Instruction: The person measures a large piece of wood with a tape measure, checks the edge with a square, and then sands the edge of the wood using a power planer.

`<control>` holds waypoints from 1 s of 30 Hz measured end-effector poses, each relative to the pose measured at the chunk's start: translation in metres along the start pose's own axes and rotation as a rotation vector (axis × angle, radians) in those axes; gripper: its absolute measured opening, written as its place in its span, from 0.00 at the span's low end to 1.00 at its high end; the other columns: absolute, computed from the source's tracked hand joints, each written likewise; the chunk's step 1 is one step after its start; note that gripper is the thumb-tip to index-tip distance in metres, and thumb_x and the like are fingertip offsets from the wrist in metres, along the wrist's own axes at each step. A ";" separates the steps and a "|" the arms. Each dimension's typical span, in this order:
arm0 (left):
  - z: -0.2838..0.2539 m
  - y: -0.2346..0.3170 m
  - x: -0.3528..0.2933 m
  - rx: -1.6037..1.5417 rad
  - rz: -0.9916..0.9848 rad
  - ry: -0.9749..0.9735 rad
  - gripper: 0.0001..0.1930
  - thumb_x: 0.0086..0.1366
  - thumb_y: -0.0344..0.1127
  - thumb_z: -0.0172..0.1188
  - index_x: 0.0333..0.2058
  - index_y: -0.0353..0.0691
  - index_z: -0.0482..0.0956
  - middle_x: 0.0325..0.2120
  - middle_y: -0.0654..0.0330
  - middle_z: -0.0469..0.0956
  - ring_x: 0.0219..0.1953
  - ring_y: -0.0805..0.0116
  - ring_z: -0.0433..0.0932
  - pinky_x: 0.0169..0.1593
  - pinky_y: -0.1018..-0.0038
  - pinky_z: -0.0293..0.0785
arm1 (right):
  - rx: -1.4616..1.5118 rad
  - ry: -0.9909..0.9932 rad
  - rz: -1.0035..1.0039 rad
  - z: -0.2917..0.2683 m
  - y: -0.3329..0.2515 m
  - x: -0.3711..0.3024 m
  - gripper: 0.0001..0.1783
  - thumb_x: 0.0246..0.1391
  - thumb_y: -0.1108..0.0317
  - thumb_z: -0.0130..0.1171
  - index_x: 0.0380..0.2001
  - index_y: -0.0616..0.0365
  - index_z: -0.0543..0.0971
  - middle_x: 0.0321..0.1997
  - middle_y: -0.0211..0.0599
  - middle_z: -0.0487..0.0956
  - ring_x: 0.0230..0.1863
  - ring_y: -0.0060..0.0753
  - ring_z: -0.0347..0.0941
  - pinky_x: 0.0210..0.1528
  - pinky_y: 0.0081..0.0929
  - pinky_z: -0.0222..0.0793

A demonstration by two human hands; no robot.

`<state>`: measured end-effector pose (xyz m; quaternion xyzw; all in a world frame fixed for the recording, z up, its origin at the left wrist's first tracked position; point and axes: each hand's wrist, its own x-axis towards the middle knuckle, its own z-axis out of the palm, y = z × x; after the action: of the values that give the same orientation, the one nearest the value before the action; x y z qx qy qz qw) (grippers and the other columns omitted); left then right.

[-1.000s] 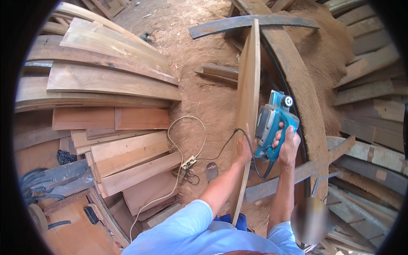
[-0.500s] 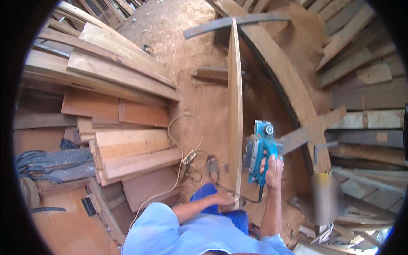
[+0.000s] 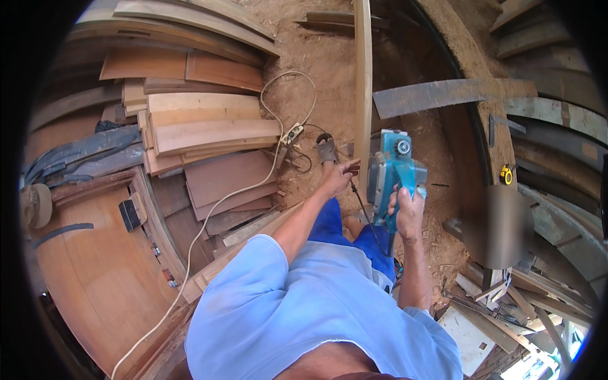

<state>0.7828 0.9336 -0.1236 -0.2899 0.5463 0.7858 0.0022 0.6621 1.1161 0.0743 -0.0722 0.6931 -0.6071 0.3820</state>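
My right hand (image 3: 408, 209) is wrapped around the handle of a teal electric planer (image 3: 394, 171). The planer is held to the right of a long plank (image 3: 363, 76) standing on edge, its sole side facing the wood. Fingers stretched out, my left hand (image 3: 341, 176) is at the plank's near end; whether it touches the wood I cannot tell. A dark cord (image 3: 362, 206) passes beside my left hand and runs down below the planer.
Stacked boards (image 3: 215, 130) lie on the left. A white extension cable (image 3: 218, 206) loops across them to a socket block (image 3: 291, 134). At the right stand a curved wooden beam (image 3: 465, 44), a crosspiece (image 3: 430, 98) and a yellow tape measure (image 3: 505, 175). Scrap wood (image 3: 487, 316) lies lower right.
My view has shifted down toward my body, so the plank and benches sit higher in the picture. My left hand has moved forward with its forearm extended. The planer stays in my right hand.
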 end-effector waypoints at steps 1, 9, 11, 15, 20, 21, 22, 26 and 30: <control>0.002 -0.001 -0.002 -0.043 0.009 -0.005 0.32 0.60 0.13 0.43 0.64 0.36 0.70 0.55 0.57 0.78 0.55 0.68 0.77 0.62 0.72 0.70 | -0.011 -0.007 0.012 0.002 0.009 -0.012 0.27 0.65 0.44 0.52 0.40 0.63 0.74 0.22 0.27 0.73 0.20 0.18 0.68 0.24 0.21 0.65; 0.013 -0.004 -0.025 -0.114 -0.174 0.071 0.27 0.59 0.14 0.42 0.57 0.28 0.75 0.53 0.53 0.79 0.57 0.67 0.77 0.61 0.76 0.71 | -0.179 -0.088 0.041 0.016 0.056 -0.081 0.27 0.61 0.44 0.56 0.38 0.63 0.75 0.20 0.31 0.73 0.20 0.22 0.70 0.24 0.25 0.68; 0.011 -0.006 -0.026 0.003 -0.159 0.067 0.27 0.59 0.15 0.43 0.57 0.29 0.76 0.52 0.54 0.80 0.55 0.67 0.78 0.59 0.77 0.72 | -0.191 -0.064 0.000 0.017 0.078 -0.086 0.29 0.60 0.42 0.57 0.36 0.64 0.75 0.19 0.32 0.73 0.20 0.24 0.71 0.24 0.27 0.68; 0.009 -0.009 -0.031 0.094 -0.076 0.083 0.26 0.60 0.16 0.44 0.56 0.31 0.77 0.49 0.57 0.81 0.49 0.71 0.79 0.56 0.77 0.72 | -0.188 -0.051 0.023 0.023 0.078 -0.081 0.31 0.59 0.39 0.57 0.36 0.64 0.75 0.19 0.32 0.74 0.20 0.24 0.71 0.23 0.28 0.68; 0.002 -0.041 -0.019 -0.093 -0.099 0.083 0.22 0.62 0.17 0.45 0.53 0.34 0.79 0.44 0.64 0.83 0.44 0.77 0.78 0.49 0.76 0.73 | -0.160 -0.032 0.016 0.034 0.053 -0.045 0.33 0.60 0.36 0.56 0.34 0.63 0.75 0.20 0.29 0.73 0.20 0.20 0.70 0.23 0.25 0.68; 0.003 -0.044 -0.022 -0.093 -0.084 0.101 0.22 0.62 0.17 0.45 0.52 0.34 0.80 0.43 0.65 0.83 0.44 0.78 0.78 0.47 0.76 0.74 | -0.158 -0.027 0.011 0.038 0.046 -0.036 0.33 0.60 0.37 0.56 0.34 0.63 0.75 0.20 0.29 0.73 0.20 0.20 0.70 0.23 0.24 0.68; 0.003 -0.048 -0.028 -0.041 -0.067 0.086 0.19 0.65 0.20 0.46 0.51 0.35 0.80 0.43 0.63 0.83 0.43 0.75 0.78 0.47 0.74 0.75 | -0.155 -0.022 0.005 0.042 0.040 -0.027 0.32 0.60 0.37 0.56 0.34 0.62 0.75 0.20 0.28 0.73 0.20 0.20 0.70 0.23 0.24 0.68; 0.033 -0.021 -0.056 0.624 -0.313 -0.157 0.16 0.68 0.26 0.48 0.50 0.34 0.79 0.42 0.47 0.83 0.42 0.58 0.82 0.47 0.66 0.77 | -0.174 0.040 -0.019 0.045 0.024 0.013 0.31 0.60 0.38 0.56 0.33 0.62 0.75 0.21 0.29 0.73 0.20 0.20 0.70 0.23 0.23 0.68; 0.049 -0.065 -0.087 0.726 0.226 -0.450 0.15 0.56 0.30 0.55 0.43 0.37 0.81 0.41 0.44 0.80 0.46 0.45 0.79 0.48 0.56 0.75 | -0.158 0.025 -0.063 0.062 -0.003 0.050 0.31 0.61 0.39 0.55 0.31 0.63 0.74 0.20 0.29 0.73 0.20 0.20 0.70 0.23 0.23 0.67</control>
<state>0.8538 1.0296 -0.1279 -0.0304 0.8011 0.5818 0.1372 0.6640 1.0385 0.0564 -0.1165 0.7410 -0.5630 0.3469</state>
